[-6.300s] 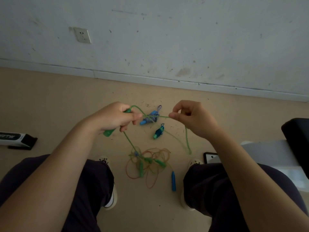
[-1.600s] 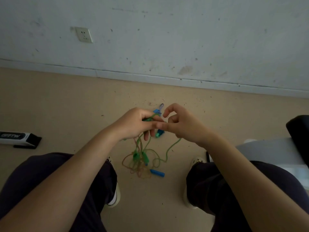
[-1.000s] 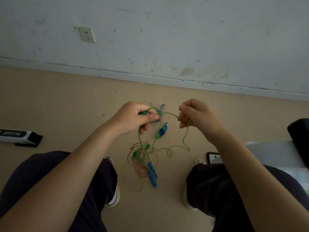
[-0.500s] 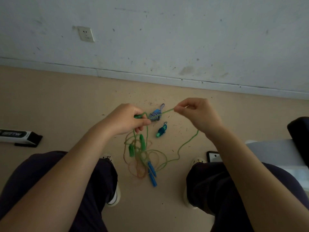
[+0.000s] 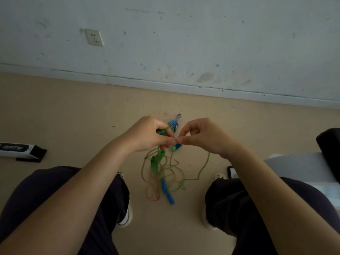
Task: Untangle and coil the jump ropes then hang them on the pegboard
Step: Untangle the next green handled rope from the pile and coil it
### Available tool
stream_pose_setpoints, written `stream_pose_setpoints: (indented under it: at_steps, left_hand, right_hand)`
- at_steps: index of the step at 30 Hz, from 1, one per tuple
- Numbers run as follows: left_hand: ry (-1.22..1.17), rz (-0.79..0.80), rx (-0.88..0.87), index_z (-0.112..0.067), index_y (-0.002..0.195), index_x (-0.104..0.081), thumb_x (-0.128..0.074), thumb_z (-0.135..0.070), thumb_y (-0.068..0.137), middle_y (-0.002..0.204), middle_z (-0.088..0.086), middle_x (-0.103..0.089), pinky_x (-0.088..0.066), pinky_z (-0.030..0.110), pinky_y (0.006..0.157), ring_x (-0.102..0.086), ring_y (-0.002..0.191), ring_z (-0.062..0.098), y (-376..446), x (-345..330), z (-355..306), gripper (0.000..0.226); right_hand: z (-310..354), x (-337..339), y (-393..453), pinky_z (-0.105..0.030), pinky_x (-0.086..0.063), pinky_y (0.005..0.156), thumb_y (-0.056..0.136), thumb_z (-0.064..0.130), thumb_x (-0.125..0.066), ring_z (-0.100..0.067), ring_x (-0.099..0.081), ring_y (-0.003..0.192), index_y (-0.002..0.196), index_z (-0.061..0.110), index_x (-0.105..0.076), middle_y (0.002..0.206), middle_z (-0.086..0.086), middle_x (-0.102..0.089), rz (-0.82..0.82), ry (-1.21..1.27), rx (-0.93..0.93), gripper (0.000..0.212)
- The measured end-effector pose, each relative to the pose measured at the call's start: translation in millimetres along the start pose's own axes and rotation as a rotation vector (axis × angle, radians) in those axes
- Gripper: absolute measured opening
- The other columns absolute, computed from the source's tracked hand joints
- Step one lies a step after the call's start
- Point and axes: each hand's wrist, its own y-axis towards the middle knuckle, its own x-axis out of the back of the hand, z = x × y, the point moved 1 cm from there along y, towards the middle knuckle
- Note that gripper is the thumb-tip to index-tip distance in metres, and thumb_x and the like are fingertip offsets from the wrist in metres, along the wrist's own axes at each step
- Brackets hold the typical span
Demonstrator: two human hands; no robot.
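Note:
My left hand point(image 5: 150, 134) grips a green jump-rope handle point(image 5: 161, 131) and the coils of green rope gathered so close to it. My right hand point(image 5: 202, 137) pinches the green rope point(image 5: 203, 167) at my left fingertips; from there the rope hangs down in a loose curve to the floor. Below my hands a tangle point(image 5: 160, 173) of orange and green rope hangs, with green handles point(image 5: 154, 162) and a blue handle point(image 5: 167, 192) in it. A blue-and-white striped item point(image 5: 174, 124) and a small blue-green piece point(image 5: 175, 147) lie on the floor behind my hands.
I sit with my knees apart over a beige floor point(image 5: 73, 116). A white wall with a socket point(image 5: 94, 37) stands ahead. A black-and-white box point(image 5: 20, 150) lies at left. A grey seat point(image 5: 298, 168), a black cushion point(image 5: 329, 144) and a phone point(image 5: 232, 172) are at right.
Half a second ago my hands were apart with green rope stretched between them. My right hand has come back to meet my left fingertips, and the slack rope hangs lower.

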Motion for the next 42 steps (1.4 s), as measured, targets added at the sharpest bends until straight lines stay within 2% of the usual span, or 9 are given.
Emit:
stream_pose_setpoints:
  at_steps: [5, 8, 15, 18, 21, 27, 34, 37, 42]
  left_hand:
    - [0.237, 0.073, 0.133, -0.027, 0.083, -0.077, -0.079, -0.030, 0.085, 0.072, -0.012, -0.075, -0.051, 0.022, 0.068, -0.070, 0.072, 0.004, 1, 3, 10, 0.004]
    - [0.211, -0.013, 0.131, -0.021, 0.081, -0.078, -0.074, -0.032, 0.090, 0.075, -0.009, -0.076, -0.052, 0.024, 0.072, -0.071, 0.074, 0.005, 1, 12, 12, 0.015]
    - [0.126, -0.120, 0.048, -0.023, 0.074, -0.077, -0.077, -0.029, 0.087, 0.070, -0.010, -0.075, -0.049, 0.017, 0.064, -0.070, 0.064, 0.003, -4, 20, 11, 0.015]
    - [-0.006, -0.101, 0.017, -0.019, 0.080, -0.078, -0.081, -0.024, 0.082, 0.069, -0.004, -0.076, -0.054, 0.017, 0.062, -0.073, 0.064, 0.013, -3, 6, 5, 0.007]
    - [-0.025, -0.080, -0.033, -0.022, 0.079, -0.077, -0.083, -0.022, 0.081, 0.069, -0.004, -0.075, -0.058, 0.024, 0.063, -0.073, 0.062, 0.014, -1, -5, 3, 0.006]
    - [0.111, -0.039, 0.011, -0.024, 0.086, -0.079, -0.083, -0.031, 0.080, 0.073, -0.011, -0.076, -0.049, 0.015, 0.064, -0.071, 0.068, 0.000, 3, -3, 5, 0.010]
    - [0.195, -0.120, 0.058, -0.024, 0.089, -0.079, -0.078, -0.036, 0.084, 0.078, -0.004, -0.075, -0.057, 0.043, 0.074, -0.072, 0.078, 0.024, 1, 13, 4, 0.013]
    - [0.230, -0.150, 0.048, -0.023, 0.088, -0.080, -0.079, -0.036, 0.083, 0.078, -0.001, -0.074, -0.055, 0.047, 0.075, -0.071, 0.077, 0.028, 0, 16, 5, 0.014]
    - [0.200, -0.156, 0.044, -0.015, 0.086, -0.078, -0.081, -0.029, 0.083, 0.076, 0.000, -0.073, -0.059, 0.042, 0.073, -0.072, 0.073, 0.021, -1, 12, 8, 0.014]
  right_hand:
    - [2, 9, -2, -0.008, -0.029, 0.042, 0.086, 0.027, -0.073, -0.001, -0.036, 0.039, 0.080, 0.024, -0.070, 0.045, 0.015, -0.045, -0.250, 0.070, 0.035, 0.008]
    - [-5, 22, -2, -0.016, -0.037, 0.046, 0.088, 0.025, -0.071, -0.005, -0.039, 0.047, 0.083, 0.020, -0.069, 0.055, 0.007, -0.047, -0.427, 0.207, -0.004, 0.008]
    - [-10, 19, -2, -0.031, -0.055, 0.065, 0.092, 0.012, -0.065, -0.016, -0.064, 0.062, 0.099, 0.013, -0.063, 0.077, -0.005, -0.070, -0.186, 0.264, -0.031, 0.007]
    - [-6, 10, -3, -0.023, -0.052, 0.057, 0.089, 0.021, -0.070, -0.012, -0.063, 0.059, 0.105, 0.016, -0.063, 0.077, -0.003, -0.072, -0.045, 0.247, -0.010, 0.018]
    - [-2, -4, -2, -0.012, -0.036, 0.045, 0.089, 0.025, -0.071, 0.000, -0.046, 0.044, 0.099, 0.016, -0.066, 0.056, 0.011, -0.060, 0.055, 0.107, 0.007, 0.015]
    - [1, -8, 0, -0.006, -0.031, 0.042, 0.090, 0.019, -0.069, 0.006, -0.046, 0.040, 0.082, 0.020, -0.068, 0.043, 0.026, -0.050, -0.097, -0.013, 0.058, 0.008]
    - [-4, 22, -4, -0.018, -0.032, 0.043, 0.091, 0.023, -0.067, -0.005, -0.035, 0.044, 0.079, 0.027, -0.068, 0.048, 0.014, -0.050, -0.597, 0.313, 0.022, 0.013]
    - [-6, 21, -5, -0.023, -0.041, 0.046, 0.093, 0.019, -0.064, -0.012, -0.046, 0.047, 0.081, 0.022, -0.067, 0.051, 0.009, -0.053, -0.593, 0.348, 0.011, 0.013]
    - [-7, 20, -3, -0.028, -0.058, 0.064, 0.094, 0.015, -0.058, -0.017, -0.067, 0.063, 0.086, 0.017, -0.070, 0.073, -0.003, -0.071, -0.334, 0.258, -0.023, 0.015]
